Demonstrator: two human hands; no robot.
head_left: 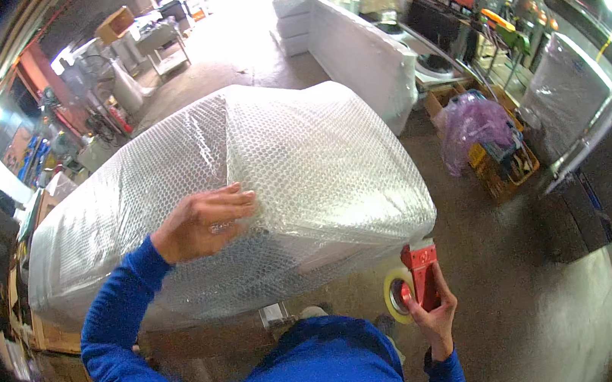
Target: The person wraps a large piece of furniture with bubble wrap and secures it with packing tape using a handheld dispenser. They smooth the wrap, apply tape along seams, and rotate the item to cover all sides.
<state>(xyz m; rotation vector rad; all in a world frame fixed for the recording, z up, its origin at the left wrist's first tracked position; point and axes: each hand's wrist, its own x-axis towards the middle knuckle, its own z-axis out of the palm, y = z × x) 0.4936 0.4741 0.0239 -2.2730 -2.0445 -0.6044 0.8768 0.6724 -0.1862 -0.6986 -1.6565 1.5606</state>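
A large bulky item wrapped in clear bubble wrap (316,151) fills the middle of the view; what lies under the wrap is hidden. My left hand (207,222) is over its near side, fingers stretched out and holding nothing. I cannot tell whether it touches the wrap. At the near right corner of the bundle, my right hand (434,311) grips a red tape dispenser (425,276). A roll of yellowish clear tape (394,296) sits on the dispenser's left side. The dispenser's top end is close to the bundle's lower edge.
Right of the bundle, a box of odds and ends (506,170) has a purple plastic bag (472,125) on it. Behind stands a long white wrapped panel (363,62). Flat wrapped pieces (565,90) lean at the far right. A small table (169,57) stands at the back left.
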